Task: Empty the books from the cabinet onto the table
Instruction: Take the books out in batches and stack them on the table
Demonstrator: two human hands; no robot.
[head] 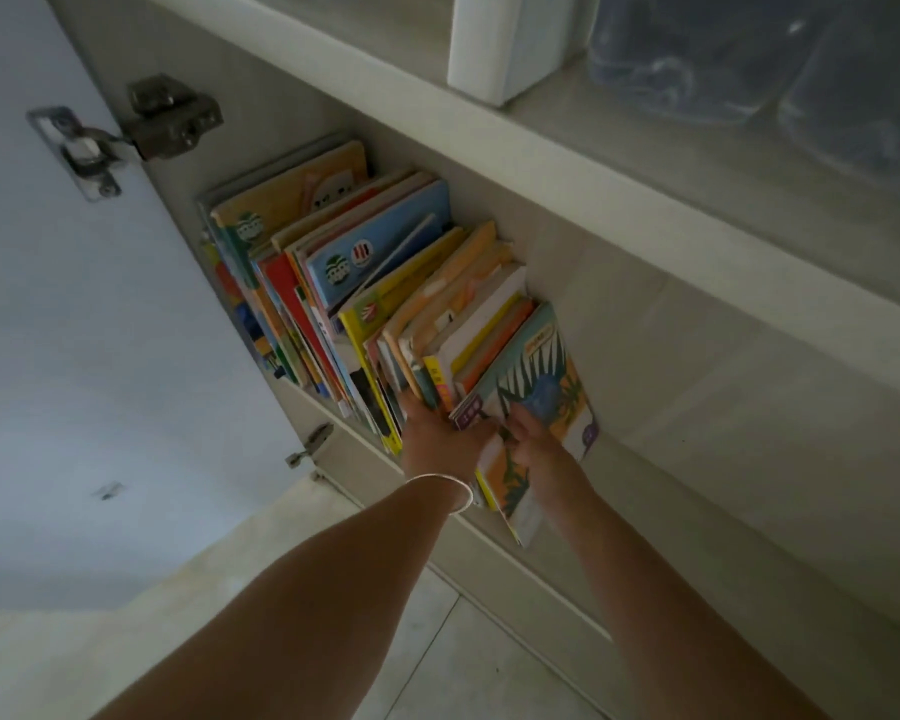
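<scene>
My hands (481, 439) pinch the end book (536, 402); the books (365, 283) fill the cabinet shelf (661, 407), none removed.

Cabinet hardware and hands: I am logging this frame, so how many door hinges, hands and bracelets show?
Hinges: 2, upper hinge and lower hinge
Hands: 2, left hand and right hand
Bracelets: 1, bracelet on the left wrist
Total: 5
</scene>
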